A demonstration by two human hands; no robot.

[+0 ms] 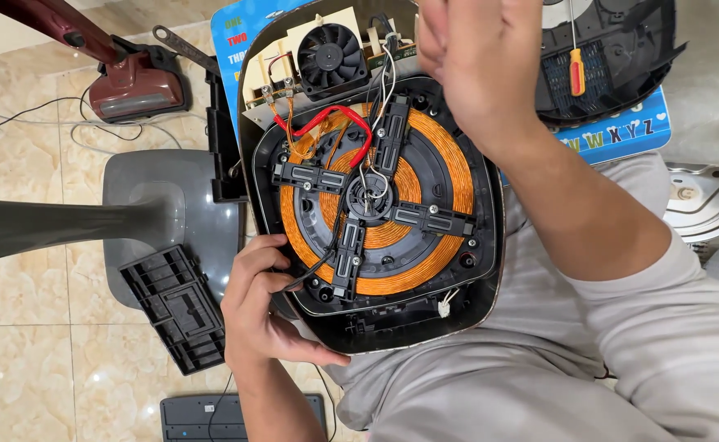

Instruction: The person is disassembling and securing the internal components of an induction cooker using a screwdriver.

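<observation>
An opened cooker base point(490, 270) rests upside down on my lap, showing an orange copper coil point(449, 176) under a black cross-shaped bracket point(372, 196), a small black fan point(329, 57) and red wires point(327, 115). My left hand point(261, 303) grips the base's lower left rim, thumb along the bottom edge. My right hand point(474, 65) is raised over the base's top right with its fingers curled together. What they pinch is hidden.
A black ribbed plastic cover point(175, 307) lies on the tiled floor at left, beside a grey fan stand base point(163, 205). A dark red appliance point(134, 82) sits at top left. An orange-handled screwdriver point(576, 69) lies in a black shell point(613, 61) at top right.
</observation>
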